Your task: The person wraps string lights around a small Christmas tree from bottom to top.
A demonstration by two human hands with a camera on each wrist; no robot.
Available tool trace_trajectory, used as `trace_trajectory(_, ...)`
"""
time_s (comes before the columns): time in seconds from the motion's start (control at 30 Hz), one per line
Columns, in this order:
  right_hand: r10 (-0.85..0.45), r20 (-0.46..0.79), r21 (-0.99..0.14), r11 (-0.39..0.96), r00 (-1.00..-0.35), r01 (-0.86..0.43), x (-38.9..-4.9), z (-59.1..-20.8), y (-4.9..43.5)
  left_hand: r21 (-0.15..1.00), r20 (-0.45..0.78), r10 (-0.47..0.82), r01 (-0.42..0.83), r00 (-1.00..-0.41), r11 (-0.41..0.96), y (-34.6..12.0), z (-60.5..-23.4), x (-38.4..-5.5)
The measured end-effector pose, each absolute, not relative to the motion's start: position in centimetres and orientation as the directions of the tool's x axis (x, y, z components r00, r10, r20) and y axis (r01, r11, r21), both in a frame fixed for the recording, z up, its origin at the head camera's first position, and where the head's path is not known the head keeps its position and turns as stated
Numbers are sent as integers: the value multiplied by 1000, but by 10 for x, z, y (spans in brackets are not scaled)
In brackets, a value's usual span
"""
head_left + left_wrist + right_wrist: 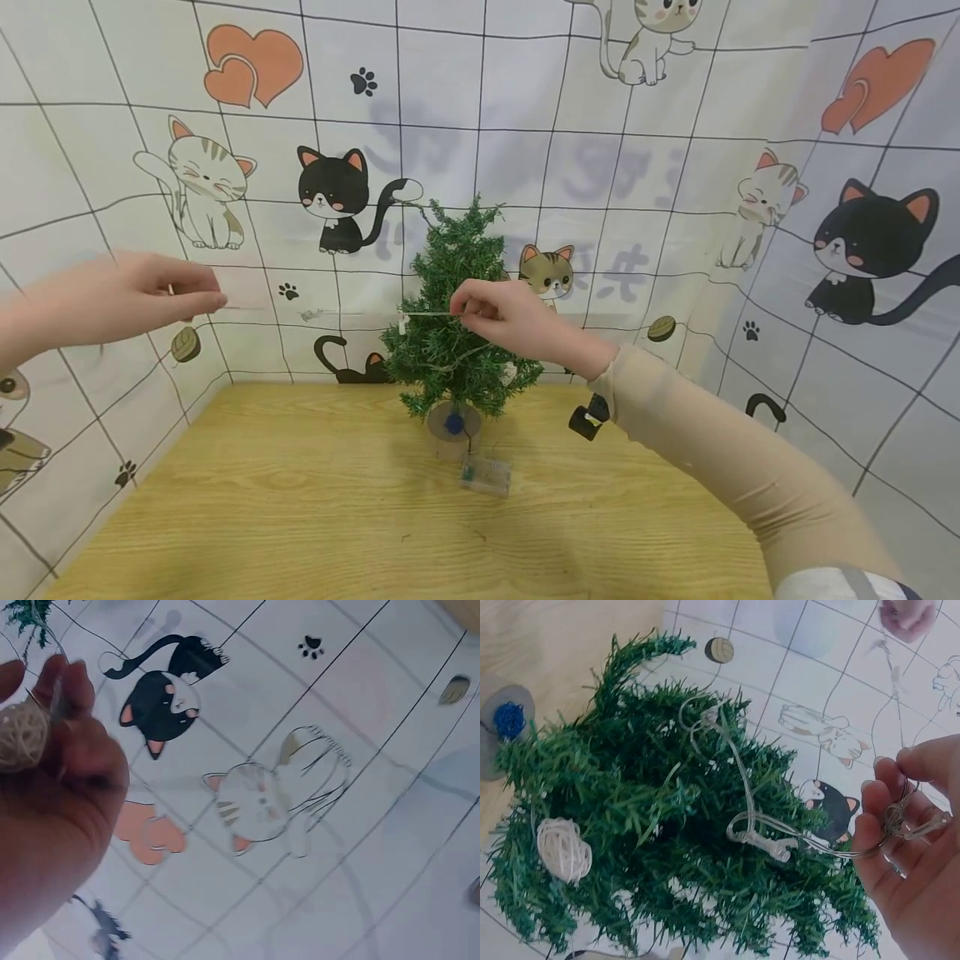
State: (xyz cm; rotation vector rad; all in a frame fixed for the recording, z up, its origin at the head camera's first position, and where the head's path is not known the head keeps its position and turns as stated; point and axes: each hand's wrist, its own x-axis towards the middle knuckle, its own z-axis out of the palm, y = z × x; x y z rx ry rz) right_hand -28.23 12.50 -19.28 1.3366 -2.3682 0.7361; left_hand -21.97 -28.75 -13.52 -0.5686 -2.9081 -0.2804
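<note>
A string-light wire (pixel 429 313) runs taut between my two hands, in front of a small green artificial Christmas tree (pixel 453 275). On the left, my left hand (pixel 142 296) pinches the wire between thumb and fingers. A white woven ball (pixel 21 736) shows by its fingers in the left wrist view. My right hand (pixel 517 321), just before the tree, pinches the wire too. In the right wrist view a small clear bulb (pixel 928 825) lies at its palm. From there the strand loops onto the branches, where another clear bulb (pixel 769 846) and a white ball (pixel 564 850) show.
The tree stands in a round base (pixel 452 446) on a yellow wooden table (pixel 315 500). A blue ball (pixel 453 423) sits at the trunk's foot. In front lies a clear battery box (pixel 485 475). Cat-printed cloth (pixel 442 92) hangs behind and at both sides.
</note>
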Motion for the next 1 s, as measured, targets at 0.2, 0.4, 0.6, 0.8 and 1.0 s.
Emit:
trace_trajectory(0.2, -674, 526, -251, 460, -519, -852, -285, -192, 137, -79, 289, 343, 335, -894, 939, -255, -104, -220)
trace_trajectory(0.4, -658, 501, -287, 487, -562, -825, -290, -194, 147, -271, 407, 413, 323, -815, 907, -226, -86, -217)
trace_trajectory(0.6, -588, 554, -311, 510, -589, -802, -299, -203, 159, -490, 535, 597, 356, -598, 795, -201, -77, -225)
trace_trajectory(0.8, -521, 588, -360, 517, -619, -777, -308, -217, 171, -705, 537, 759, 299, -369, 643, -179, -66, -240)
trace_trajectory(1.0, -480, 615, -336, 558, -626, -759, -312, -238, 177, -838, 471, 843, 167, -259, 519, -160, -57, -251)
